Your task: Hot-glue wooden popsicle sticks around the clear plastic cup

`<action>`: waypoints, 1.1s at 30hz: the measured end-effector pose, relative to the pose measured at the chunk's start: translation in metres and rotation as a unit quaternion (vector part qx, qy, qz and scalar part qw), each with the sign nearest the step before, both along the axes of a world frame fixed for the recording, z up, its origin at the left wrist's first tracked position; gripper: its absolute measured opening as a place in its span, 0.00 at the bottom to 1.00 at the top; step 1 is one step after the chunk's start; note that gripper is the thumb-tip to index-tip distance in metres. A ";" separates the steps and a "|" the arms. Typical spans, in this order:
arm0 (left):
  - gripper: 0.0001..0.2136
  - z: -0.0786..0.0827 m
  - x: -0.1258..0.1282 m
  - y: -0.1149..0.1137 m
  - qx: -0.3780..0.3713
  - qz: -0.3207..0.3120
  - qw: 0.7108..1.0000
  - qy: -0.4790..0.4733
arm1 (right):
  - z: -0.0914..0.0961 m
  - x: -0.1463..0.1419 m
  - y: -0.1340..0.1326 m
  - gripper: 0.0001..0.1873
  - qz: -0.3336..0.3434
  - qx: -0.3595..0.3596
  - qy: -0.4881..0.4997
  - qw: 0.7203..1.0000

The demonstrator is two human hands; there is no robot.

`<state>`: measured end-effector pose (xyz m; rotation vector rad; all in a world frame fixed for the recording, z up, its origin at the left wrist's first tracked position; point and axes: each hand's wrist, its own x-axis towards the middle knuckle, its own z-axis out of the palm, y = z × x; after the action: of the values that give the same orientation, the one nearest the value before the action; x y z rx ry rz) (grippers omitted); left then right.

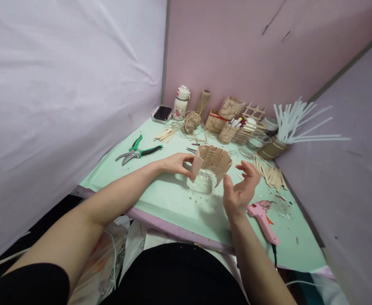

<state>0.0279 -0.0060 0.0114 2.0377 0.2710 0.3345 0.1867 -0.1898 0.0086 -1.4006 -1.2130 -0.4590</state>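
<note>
A ring of wooden craft sticks (211, 161) wraps around the top of a clear glass jar (201, 182) standing on the pale green table mat (160, 199). My left hand (176, 164) pinches the left edge of the stick ring with thumb and fingers closed on it. My right hand (240, 188) hovers just right of the ring with fingers spread and curled, thumb near the ring's lower right edge, holding nothing.
Green-handled pliers (138, 151) lie at the left. A pink glue gun (264, 218) rests at the right front. Loose craft sticks (271, 173), a twine ball (192, 122), stick baskets (227, 114), a jar of white rods (284, 135), a phone (162, 113) and a bottle (181, 103) line the back.
</note>
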 end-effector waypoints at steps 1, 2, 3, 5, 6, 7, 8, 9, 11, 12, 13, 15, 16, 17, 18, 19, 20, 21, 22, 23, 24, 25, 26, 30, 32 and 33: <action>0.29 0.001 -0.001 0.001 -0.041 -0.015 0.999 -0.006 | -0.005 0.005 0.001 0.26 0.010 0.006 0.039 0.999; 0.27 0.002 -0.002 0.001 -0.080 -0.030 0.996 -0.008 | -0.010 0.010 0.002 0.26 0.029 0.008 0.076 0.997; 0.27 0.004 -0.003 0.002 -0.115 -0.043 0.992 -0.007 | -0.015 0.015 0.004 0.26 0.057 0.005 0.109 0.992; 0.30 0.007 -0.005 0.001 -0.167 -0.055 0.984 0.000 | -0.024 0.020 0.008 0.28 0.135 -0.019 0.151 0.979; 0.33 0.009 -0.006 0.001 -0.185 -0.058 0.981 0.003 | -0.027 0.021 0.010 0.31 0.175 -0.038 0.161 0.971; 0.36 0.011 -0.006 0.000 -0.198 -0.058 0.978 0.002 | -0.028 0.021 0.011 0.34 0.211 -0.059 0.164 0.962; 0.39 0.012 -0.007 -0.001 -0.208 -0.057 0.976 -0.002 | -0.029 0.019 0.012 0.39 0.241 -0.077 0.164 0.953; 0.42 0.014 -0.007 -0.002 -0.214 -0.055 0.975 -0.006 | -0.028 0.017 0.012 0.43 0.263 -0.091 0.163 0.947; 0.44 0.015 -0.007 -0.003 -0.214 -0.049 0.976 -0.006 | -0.025 0.011 0.011 0.48 0.284 -0.109 0.167 0.938; 0.44 0.015 -0.007 -0.003 -0.208 -0.046 0.977 -0.004 | -0.024 0.008 0.009 0.49 0.287 -0.117 0.172 0.935; 0.45 0.014 -0.008 -0.002 -0.201 -0.045 0.979 -0.001 | -0.022 0.006 0.008 0.49 0.286 -0.124 0.178 0.933; 0.45 0.011 -0.008 0.001 -0.187 -0.050 0.981 -0.003 | -0.021 0.003 0.006 0.49 0.282 -0.132 0.193 0.930; 0.44 0.008 -0.007 0.004 -0.181 -0.055 0.982 -0.005 | -0.021 0.003 0.006 0.50 0.283 -0.133 0.202 0.928; 0.44 0.005 -0.007 0.006 -0.176 -0.060 0.983 -0.006 | -0.021 0.003 0.005 0.50 0.286 -0.134 0.212 0.925; 0.43 0.001 -0.007 0.009 -0.173 -0.063 0.983 -0.004 | -0.022 0.002 0.005 0.50 0.291 -0.135 0.223 0.921; 0.41 -0.002 -0.006 0.011 -0.171 -0.065 0.983 -0.001 | -0.022 0.003 0.005 0.50 0.297 -0.135 0.234 0.916; 0.40 -0.006 -0.006 0.013 -0.172 -0.067 0.983 0.002 | -0.023 0.003 0.005 0.50 0.303 -0.135 0.242 0.912; 0.39 -0.009 -0.005 0.016 -0.174 -0.068 0.982 0.003 | -0.023 0.002 0.005 0.50 0.308 -0.133 0.249 0.909; 0.37 -0.012 -0.005 0.017 -0.178 -0.068 0.982 0.001 | -0.023 0.002 0.005 0.49 0.312 -0.130 0.253 0.907; 0.36 -0.014 -0.005 0.019 -0.183 -0.068 0.981 0.000 | -0.023 0.002 0.005 0.49 0.316 -0.126 0.254 0.905; 0.35 -0.016 -0.004 0.020 -0.187 -0.068 0.980 0.001 | -0.023 0.001 0.005 0.49 0.318 -0.122 0.255 0.905; 0.34 -0.018 -0.004 0.020 -0.191 -0.067 0.979 0.002 | -0.023 0.000 0.005 0.49 0.318 -0.118 0.253 0.906; 0.34 -0.019 -0.004 0.020 -0.196 -0.064 0.978 0.000 | -0.023 -0.001 0.004 0.48 0.314 -0.112 0.250 0.909; 0.36 -0.021 -0.001 0.014 -0.229 -0.037 0.973 -0.022 | -0.023 -0.006 0.003 0.48 0.264 -0.084 0.227 0.934; 0.33 -0.020 0.001 0.010 -0.237 -0.021 0.971 -0.029 | -0.024 -0.007 0.002 0.49 0.241 -0.078 0.215 0.943; 0.32 -0.019 0.002 0.008 -0.239 -0.019 0.970 -0.031 | -0.024 -0.008 0.002 0.49 0.234 -0.078 0.209 0.946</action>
<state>0.0295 0.0024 -0.0071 1.5521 0.2475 0.2769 0.1787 -0.1879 -0.0153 -1.2048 -1.1898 0.2609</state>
